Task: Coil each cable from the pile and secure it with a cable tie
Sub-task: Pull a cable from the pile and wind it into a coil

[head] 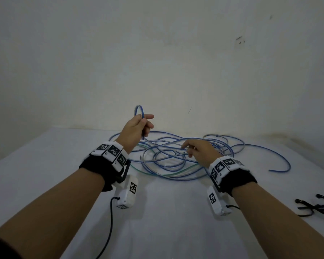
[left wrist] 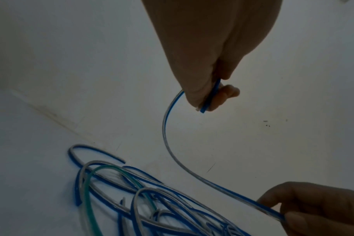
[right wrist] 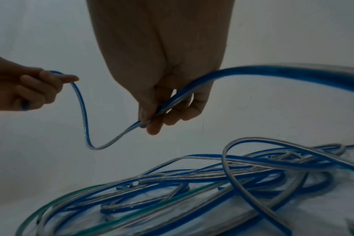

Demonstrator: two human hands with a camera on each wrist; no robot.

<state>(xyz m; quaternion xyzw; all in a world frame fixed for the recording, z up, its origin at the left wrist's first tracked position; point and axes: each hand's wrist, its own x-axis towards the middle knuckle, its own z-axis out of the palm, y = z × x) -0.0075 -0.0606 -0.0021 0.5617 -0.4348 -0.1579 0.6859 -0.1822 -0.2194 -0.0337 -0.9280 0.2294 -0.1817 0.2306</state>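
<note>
- The cable [head: 138, 111] we are working is blue and clear; its cut end and a small loop sit in our left hand [head: 137, 128], raised above the far left edge of the pile [head: 168, 156].
- From there it sags and runs right to our right hand [head: 196, 150], whose thumb and fingers pinch it just over the pile.
- So both hands are clamped on the same cable, apart from each other, with one slack span between them.
- Risk one: the rest of this cable seems to be threaded through the tangle. If we pull hard, we judge the other loops, including the green cable [right wrist: 57, 199], could lift or knot tighter.
- Risk two: the first loop is small and held by only a few fingers. The cable looks springy, so a loose grip could let it pop open and cost us the coil.
- Risk three: uneven turns would likely leave a twisted, lopsided coil that fights the tie.
- Risk four: dragged slack may sweep across the table [head: 166, 221] toward the ties [head: 318, 206] lying near right and scatter them.
- Feeding slack with the right hand before each turn should guard against most of this.
</note>
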